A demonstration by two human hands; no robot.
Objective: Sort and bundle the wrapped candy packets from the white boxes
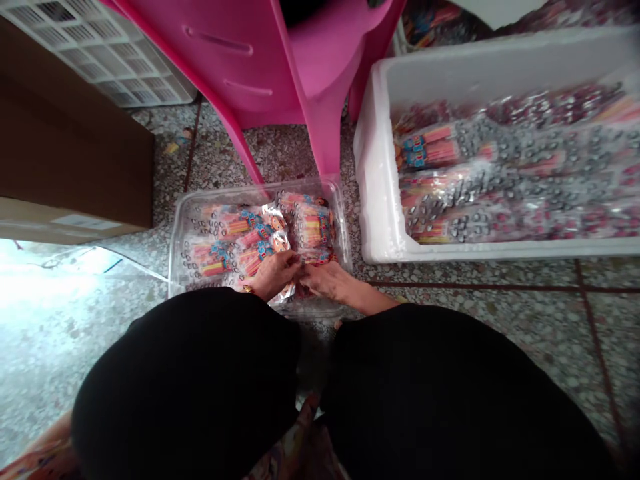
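Observation:
A clear plastic tray (176, 230) lies on the floor in front of my knees, filled with small see-through packets (215, 260) of pink and yellow sticks with blue printed lettering. Over its near right part, my left hand (275, 275) and my right hand (323, 277) come together, fingers bent and pinched at the edge of a plastic packet (320, 256). Their fingertips nearly touch. My hands partly cover this packet, so its lower part is hidden. Shiny silver foil shows just below the left fingers.
A white foam box (383, 200) at the right holds long rows of similar packets. Behind the tray stands a pink plastic chair (240, 73). A cardboard box (75, 133) and a white plastic crate (130, 67) are at the left. My black-clad knees flank the near side.

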